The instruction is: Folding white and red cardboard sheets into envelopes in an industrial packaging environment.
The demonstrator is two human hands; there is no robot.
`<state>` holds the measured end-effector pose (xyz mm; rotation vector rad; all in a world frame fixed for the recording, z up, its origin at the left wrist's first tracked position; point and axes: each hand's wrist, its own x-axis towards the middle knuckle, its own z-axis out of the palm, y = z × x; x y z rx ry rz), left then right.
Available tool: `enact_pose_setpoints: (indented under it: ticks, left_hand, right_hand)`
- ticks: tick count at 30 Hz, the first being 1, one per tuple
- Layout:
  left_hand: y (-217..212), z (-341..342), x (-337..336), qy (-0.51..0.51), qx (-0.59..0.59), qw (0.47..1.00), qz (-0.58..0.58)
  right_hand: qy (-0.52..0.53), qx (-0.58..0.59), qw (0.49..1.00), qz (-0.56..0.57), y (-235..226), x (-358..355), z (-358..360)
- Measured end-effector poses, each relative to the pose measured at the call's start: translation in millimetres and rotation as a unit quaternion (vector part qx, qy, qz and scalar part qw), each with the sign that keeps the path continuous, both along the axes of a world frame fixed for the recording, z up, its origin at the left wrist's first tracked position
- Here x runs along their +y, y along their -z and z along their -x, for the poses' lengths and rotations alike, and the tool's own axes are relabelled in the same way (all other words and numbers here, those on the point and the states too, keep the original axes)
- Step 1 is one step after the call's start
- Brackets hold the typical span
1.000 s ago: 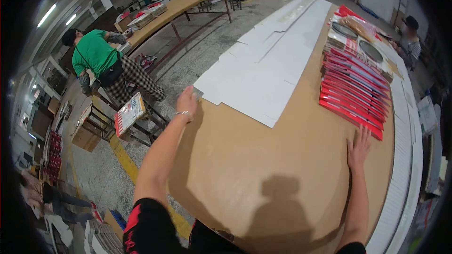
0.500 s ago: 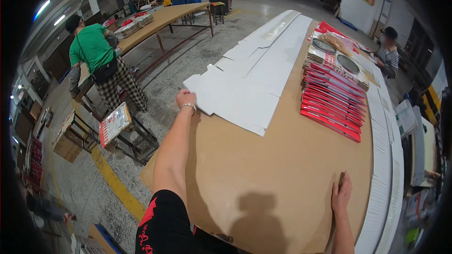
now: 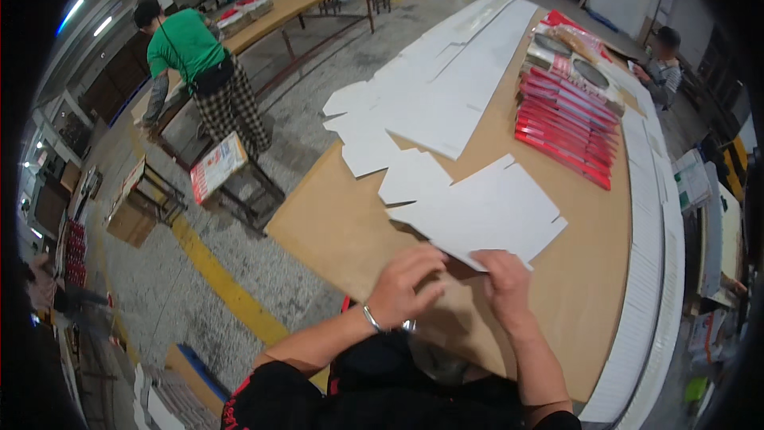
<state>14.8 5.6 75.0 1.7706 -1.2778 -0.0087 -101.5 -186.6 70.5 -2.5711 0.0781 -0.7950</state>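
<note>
A flat white die-cut cardboard blank (image 3: pixel 485 205), with slots and flaps along its edges, lies at a tilt over the near part of the brown-topped table. My right hand (image 3: pixel 507 283) pinches its near edge between thumb and fingers. Just left of that edge is my left hand (image 3: pixel 407 287), its fingers half curled and thumb apart, with nothing visible in it. Beyond the blank, a long overlapping stack of similar white blanks (image 3: pixel 446 84) runs toward the table's far end.
Red folded packages (image 3: pixel 565 123) lie in an overlapping row at right, bundles behind them. White cardboard sheets (image 3: pixel 649 271) line the table's right edge. Stools (image 3: pixel 223 166) stand at left. A person in green (image 3: pixel 191 52) bends over another table; another person (image 3: pixel 659 72) is at far right.
One white blank has come off the stack toward me and is now in my right hand. My left hand has moved from the stack's edge to near my body. The view has shifted slightly.
</note>
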Motion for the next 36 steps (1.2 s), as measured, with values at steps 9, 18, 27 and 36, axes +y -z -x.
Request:
enact_pose_setpoints:
  ticks: [9, 18, 27, 36]
  left_hand:
    - [36.8, -39.4, 40.9, -0.033, -0.351, 0.908, -0.227]
    - [52.3, -8.2, 20.1, 0.074, 0.016, 0.980, -0.185]
    - [134.2, 60.8, -56.7, 0.240, -0.007, 0.967, 0.084]
    - [70.5, 106.5, -86.2, -0.075, 0.083, 0.984, -0.139]
  right_hand:
    - [-0.011, 0.137, 0.921, -0.364, -15.5, -42.9, 173.1]
    - [0.230, 0.046, 0.966, -0.111, 37.5, -21.7, 222.4]
    - [0.289, 0.066, 0.944, -0.148, 118.9, -83.3, 277.4]
    - [0.416, 0.168, 0.881, -0.151, 21.4, -48.9, 179.3]
